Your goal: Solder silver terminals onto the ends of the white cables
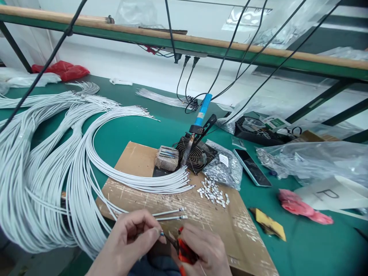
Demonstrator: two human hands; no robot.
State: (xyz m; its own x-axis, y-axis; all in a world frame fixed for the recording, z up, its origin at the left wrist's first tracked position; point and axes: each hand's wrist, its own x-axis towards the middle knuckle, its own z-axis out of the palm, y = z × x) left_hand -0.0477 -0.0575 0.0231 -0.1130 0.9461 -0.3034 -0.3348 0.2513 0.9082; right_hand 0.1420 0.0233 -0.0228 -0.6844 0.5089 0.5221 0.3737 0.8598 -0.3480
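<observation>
My left hand [129, 241] is at the bottom centre, its thumb and fingers pinched on the end of a thin white wire [159, 232]. Close beside it, my right hand [205, 251] is wrapped round a small tool with red-orange handles [184, 251], whose dark tip meets the wire end at my left fingertips. Both hands hover over the near edge of a scuffed cardboard sheet [235, 226]. Two more wire ends [172, 214] lie on the cardboard just beyond my fingers. A heap of small white terminals [213, 191] sits further back on the sheet.
Big looped bundles of white wires [43, 172] fill the left of the green table [301, 249]. A blue-handled soldering iron [198, 122] rests over a small fan [195, 155]. On the right lie a phone [252, 166], plastic bags [313, 161], a pink rag [301, 209]. Black cables hang from the shelf above.
</observation>
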